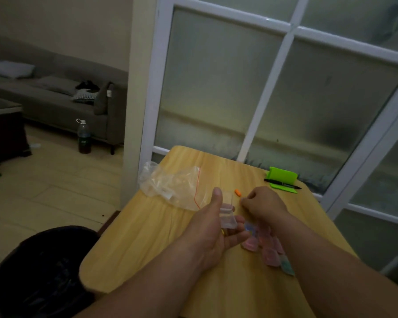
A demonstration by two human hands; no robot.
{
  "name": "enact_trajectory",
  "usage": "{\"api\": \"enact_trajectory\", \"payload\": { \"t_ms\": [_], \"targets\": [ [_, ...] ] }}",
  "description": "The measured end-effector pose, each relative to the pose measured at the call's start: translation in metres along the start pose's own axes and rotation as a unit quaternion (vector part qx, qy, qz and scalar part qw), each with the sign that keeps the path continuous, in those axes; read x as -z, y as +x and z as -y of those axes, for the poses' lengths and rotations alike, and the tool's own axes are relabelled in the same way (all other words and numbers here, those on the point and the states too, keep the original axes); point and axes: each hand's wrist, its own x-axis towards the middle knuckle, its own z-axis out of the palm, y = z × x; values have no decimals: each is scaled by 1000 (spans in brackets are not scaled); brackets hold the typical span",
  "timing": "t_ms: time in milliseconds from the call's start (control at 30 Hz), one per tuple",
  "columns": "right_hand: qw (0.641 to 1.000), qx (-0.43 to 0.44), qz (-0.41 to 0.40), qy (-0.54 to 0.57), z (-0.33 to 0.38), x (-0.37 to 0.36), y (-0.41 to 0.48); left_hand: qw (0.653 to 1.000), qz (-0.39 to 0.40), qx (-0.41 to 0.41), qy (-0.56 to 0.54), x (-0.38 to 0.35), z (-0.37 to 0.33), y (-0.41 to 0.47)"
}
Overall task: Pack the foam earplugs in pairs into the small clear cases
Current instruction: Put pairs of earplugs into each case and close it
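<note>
On wooden table [147, 237], orange earplug [237, 192] lies sideways just past right hand [263, 204], the nearer one. Left hand [214, 230] holds open clear case [227, 218]. Right fingers curled (pinching something? cannot tell).

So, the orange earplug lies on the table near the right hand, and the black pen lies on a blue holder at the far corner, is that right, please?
Not quite: the head view shows that the holder under the black pen is green, not blue. The rest stands.

One orange foam earplug [237, 192] lies loose on the counter [147, 237]. A clear case [227, 218] rests in the left hand [214, 228], and a heap of pinkish cases [268, 247] lies just beside it.
</note>
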Motion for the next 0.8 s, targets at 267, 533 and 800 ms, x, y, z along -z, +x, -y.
{"api": "enact_trajectory", "payload": {
  "t_ms": [267,533,800],
  "targets": [
    [995,24,-59,80,1,6,-16,1000,-16,22,12,5,-2,3],
    [932,172,-77,308,17,53,-129,1000,1,15,12,9,4,10],
    [950,247,-45,183,23,42,-151,996,78,29,22,5,6,1]
  ]
}}
